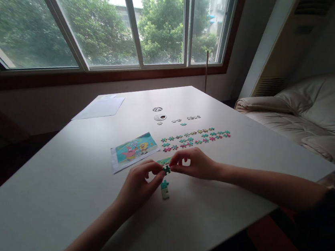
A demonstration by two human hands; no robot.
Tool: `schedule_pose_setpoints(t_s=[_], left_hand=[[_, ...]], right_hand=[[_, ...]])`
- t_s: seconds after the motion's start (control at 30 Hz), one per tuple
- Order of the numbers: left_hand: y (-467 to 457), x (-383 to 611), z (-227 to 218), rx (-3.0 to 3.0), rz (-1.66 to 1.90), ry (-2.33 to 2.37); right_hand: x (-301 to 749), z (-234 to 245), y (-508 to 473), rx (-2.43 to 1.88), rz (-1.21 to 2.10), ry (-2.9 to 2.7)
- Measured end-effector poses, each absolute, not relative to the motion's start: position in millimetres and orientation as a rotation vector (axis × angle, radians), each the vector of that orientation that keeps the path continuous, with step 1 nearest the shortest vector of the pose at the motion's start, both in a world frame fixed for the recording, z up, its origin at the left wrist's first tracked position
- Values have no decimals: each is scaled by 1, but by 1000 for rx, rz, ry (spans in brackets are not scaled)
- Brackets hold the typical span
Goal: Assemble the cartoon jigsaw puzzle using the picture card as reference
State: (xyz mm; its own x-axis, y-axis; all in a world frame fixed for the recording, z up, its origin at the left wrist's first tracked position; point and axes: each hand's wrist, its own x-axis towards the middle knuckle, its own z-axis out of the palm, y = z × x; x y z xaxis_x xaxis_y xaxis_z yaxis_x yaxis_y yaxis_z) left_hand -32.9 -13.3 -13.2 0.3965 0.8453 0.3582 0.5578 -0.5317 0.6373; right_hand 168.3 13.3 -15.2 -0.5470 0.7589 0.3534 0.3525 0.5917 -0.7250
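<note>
Dark puzzle piece (167,169) between both hands' fingers (176,168)

Daylight entered through the wide silver-framed window (133,28), leaving a pale sheen on the long white tabletop (54,170) and a soft shadow beneath the bare left arm (94,230). The lower corners were dim, wide-angle distortion slanted the tall beige air conditioner (280,28), and the multicoloured jigsaw pieces (191,143) looked soft.

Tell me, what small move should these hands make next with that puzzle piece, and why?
Probably turn the puzzle piece slightly and test it against the lower strip: the left hand and right hand both appear to pinch it, and in this view it sits between that strip and the upper strip.
</note>
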Motion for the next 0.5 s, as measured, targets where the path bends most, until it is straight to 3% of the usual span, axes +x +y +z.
schedule_pose_setpoints(t_s=[0.27,0.5], left_hand=[[-12,-35,-14,2201,913,1170],[-8,-39,-14,2199,923,1196]], right_hand=[[174,-15,15,-640,117,-2407],[180,-14,21,-592,-61,-2418]])
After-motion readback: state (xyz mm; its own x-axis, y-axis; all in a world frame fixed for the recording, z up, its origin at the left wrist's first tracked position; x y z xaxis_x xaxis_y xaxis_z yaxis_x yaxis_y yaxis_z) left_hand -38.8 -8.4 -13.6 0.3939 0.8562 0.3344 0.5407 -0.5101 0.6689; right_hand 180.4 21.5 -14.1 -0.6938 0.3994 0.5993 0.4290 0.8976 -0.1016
